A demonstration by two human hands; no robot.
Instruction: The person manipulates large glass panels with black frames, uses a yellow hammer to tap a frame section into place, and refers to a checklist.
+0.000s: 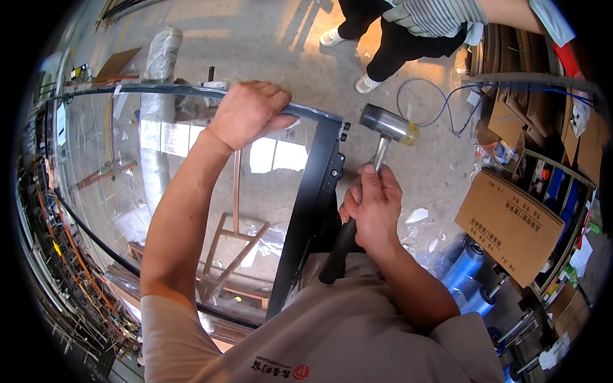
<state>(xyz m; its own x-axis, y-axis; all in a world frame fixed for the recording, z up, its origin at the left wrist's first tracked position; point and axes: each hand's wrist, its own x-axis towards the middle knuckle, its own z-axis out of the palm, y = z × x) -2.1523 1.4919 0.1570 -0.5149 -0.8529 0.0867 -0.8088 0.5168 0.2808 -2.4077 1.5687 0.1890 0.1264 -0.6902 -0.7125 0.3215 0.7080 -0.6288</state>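
Observation:
A mallet [387,124] with a metal head, one black end and one yellowish end is in my right hand [375,210]. Its dark grip slants down toward my shirt, and its head stands apart from the frame. My left hand [250,115] is wrapped over the far edge of a framed glass panel [191,159], close to its far right corner. The panel's right side is a black frame bar [305,210] with small fittings near the corner. Wooden trestle pieces [236,236] show through the glass.
Another person [408,38] with a striped glove stands beyond the panel. To the right are a cardboard box [509,223], rolls of blue film [465,265], and a rack of cardboard sheets [517,57]. A blue hose [450,108] loops across the floor. A wrapped roll [165,54] lies at left.

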